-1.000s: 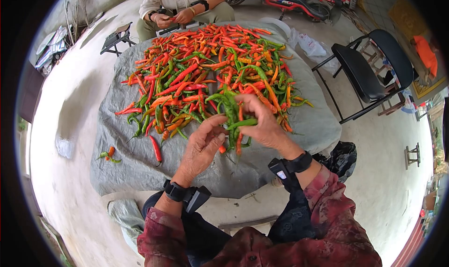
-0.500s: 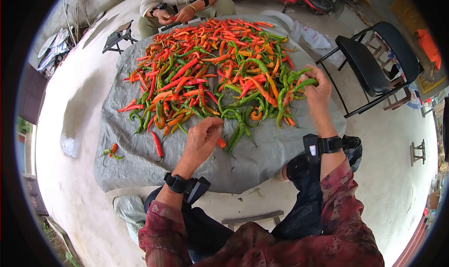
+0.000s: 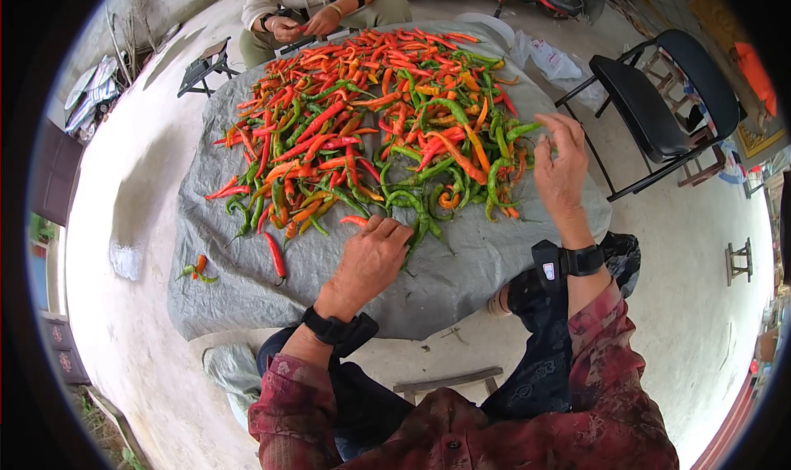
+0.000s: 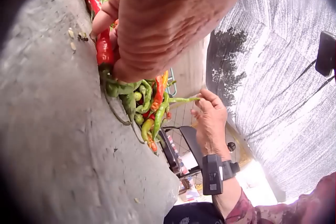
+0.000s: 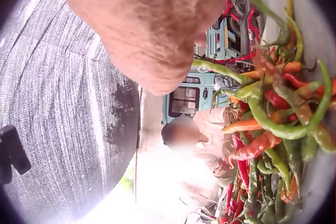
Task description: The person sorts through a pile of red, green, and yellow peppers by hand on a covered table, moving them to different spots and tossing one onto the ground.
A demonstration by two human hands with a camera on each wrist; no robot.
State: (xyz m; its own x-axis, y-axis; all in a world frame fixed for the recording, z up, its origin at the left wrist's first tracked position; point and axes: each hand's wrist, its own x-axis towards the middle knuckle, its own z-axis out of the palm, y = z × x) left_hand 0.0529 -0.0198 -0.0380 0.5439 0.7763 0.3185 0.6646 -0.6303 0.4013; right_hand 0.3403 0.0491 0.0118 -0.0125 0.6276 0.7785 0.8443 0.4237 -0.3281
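My left hand (image 3: pixel 371 252) is at the near edge of the chili heap, palm down, fingers curled on a red chili pepper (image 4: pixel 104 48). The pepper's end pokes out left of the fingertips in the head view. Beneath and beyond that hand are green chili peppers (image 3: pixel 424 227). At the heap's right side is my right hand (image 3: pixel 562 165), thumb and forefinger apart. Its fingertips are right at the end of a light green chili pepper (image 3: pixel 521 130). The broad heap of red, orange and green chilies (image 3: pixel 329 132) covers much of the table's grey cloth (image 3: pixel 329 293).
Across the table another person (image 3: pixel 317 17) holds a small thing in both hands. A black folding chair (image 3: pixel 643 112) stands at the right, a folding stool (image 3: pixel 206 68) at the left. One red chili (image 3: pixel 274 256) lies apart near the cloth's front.
My right hand has gone from the middle to the heap's right side, and its grasp on the green peppers has loosened. My left hand has turned palm down with the red chili.
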